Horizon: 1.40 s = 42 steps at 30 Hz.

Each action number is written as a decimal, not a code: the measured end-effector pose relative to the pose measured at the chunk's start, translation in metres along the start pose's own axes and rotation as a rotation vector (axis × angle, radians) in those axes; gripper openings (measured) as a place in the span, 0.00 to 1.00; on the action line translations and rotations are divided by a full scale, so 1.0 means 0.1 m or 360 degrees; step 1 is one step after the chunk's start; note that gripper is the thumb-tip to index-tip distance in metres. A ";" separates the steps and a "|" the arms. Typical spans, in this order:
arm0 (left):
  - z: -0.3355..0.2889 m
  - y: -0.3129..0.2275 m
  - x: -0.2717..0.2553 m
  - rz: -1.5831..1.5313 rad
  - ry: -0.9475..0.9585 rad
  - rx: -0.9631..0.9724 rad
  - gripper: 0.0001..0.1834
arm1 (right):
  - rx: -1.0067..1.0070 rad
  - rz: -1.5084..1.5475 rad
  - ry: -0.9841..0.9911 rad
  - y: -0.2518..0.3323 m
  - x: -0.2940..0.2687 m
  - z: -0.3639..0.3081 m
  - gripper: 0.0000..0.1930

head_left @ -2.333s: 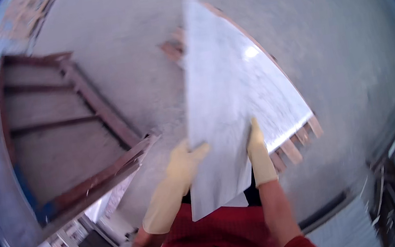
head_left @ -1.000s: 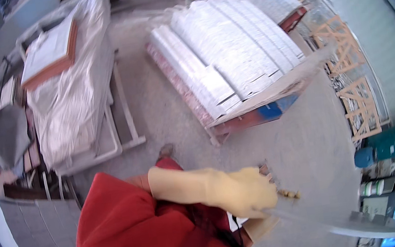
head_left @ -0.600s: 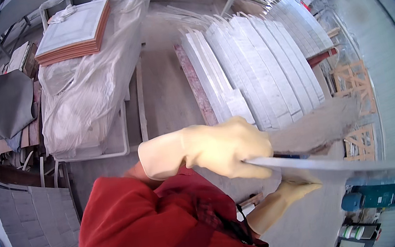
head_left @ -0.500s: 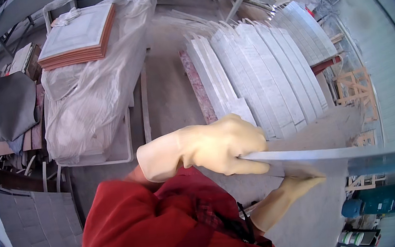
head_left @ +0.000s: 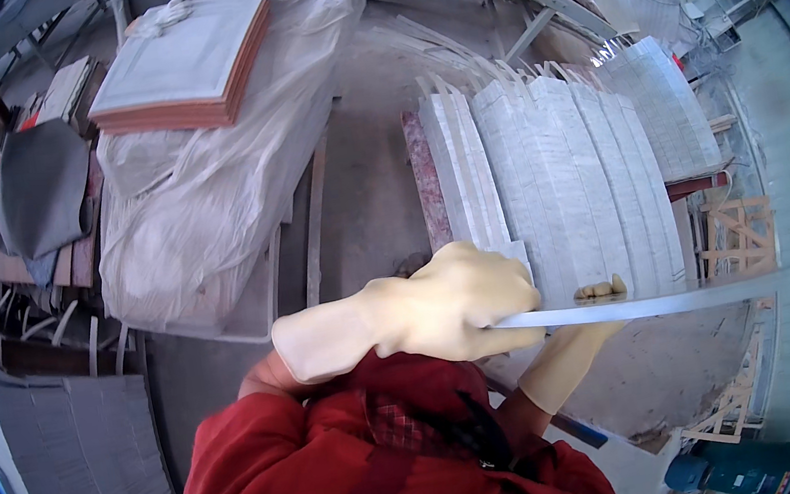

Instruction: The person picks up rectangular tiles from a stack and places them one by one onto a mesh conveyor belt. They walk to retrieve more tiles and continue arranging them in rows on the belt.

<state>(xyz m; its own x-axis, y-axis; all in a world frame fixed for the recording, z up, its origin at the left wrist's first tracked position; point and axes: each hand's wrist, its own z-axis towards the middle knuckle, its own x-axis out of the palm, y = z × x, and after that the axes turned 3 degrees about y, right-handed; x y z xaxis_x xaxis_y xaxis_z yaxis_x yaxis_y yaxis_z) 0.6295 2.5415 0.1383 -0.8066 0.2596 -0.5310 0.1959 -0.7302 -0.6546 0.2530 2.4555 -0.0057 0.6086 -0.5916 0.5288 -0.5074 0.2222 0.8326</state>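
I hold a thin white marble tile (head_left: 704, 292) level in front of me, seen edge-on as a pale strip running to the right. My left hand (head_left: 433, 304), in a cream rubber glove, grips its near end from above. My right hand (head_left: 572, 358), also gloved, supports the tile from below, with its fingertips curling over the far edge. My red sleeves fill the lower middle of the view.
A row of white marble tiles (head_left: 566, 172) stands on edge just beyond the hands. A plastic-wrapped stack (head_left: 207, 203) with red-edged tiles (head_left: 188, 64) on top lies to the left. Wooden frames (head_left: 732, 240) stand at right, and grey slabs (head_left: 82, 463) at lower left.
The tile went from facing me over a bare floor to lying edge-on and level. My view swung round to the tile stacks, and both hands stayed on the tile.
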 end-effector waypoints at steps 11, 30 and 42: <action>1.80 1.83 -0.54 -0.0008 0.0343 -0.0278 0.15 | -0.0104 -0.0239 -0.0249 -0.58 2.04 1.57 0.10; 3.10 4.51 -2.84 0.0329 0.0296 -0.0603 0.16 | 0.0440 0.0049 0.0561 -2.85 5.48 3.67 0.18; 3.50 6.07 -4.57 0.0536 0.0107 -0.0602 0.14 | 0.0514 0.0445 0.1236 -4.28 7.35 4.62 0.23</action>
<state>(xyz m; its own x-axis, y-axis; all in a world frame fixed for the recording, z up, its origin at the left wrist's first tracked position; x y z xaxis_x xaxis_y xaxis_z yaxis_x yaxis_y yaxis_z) 0.9214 1.7587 0.1720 -0.6289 0.0987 -0.7712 0.6369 -0.5036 -0.5837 0.6358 1.5680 -0.0496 0.6193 0.1705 0.7664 -0.7756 -0.0192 0.6310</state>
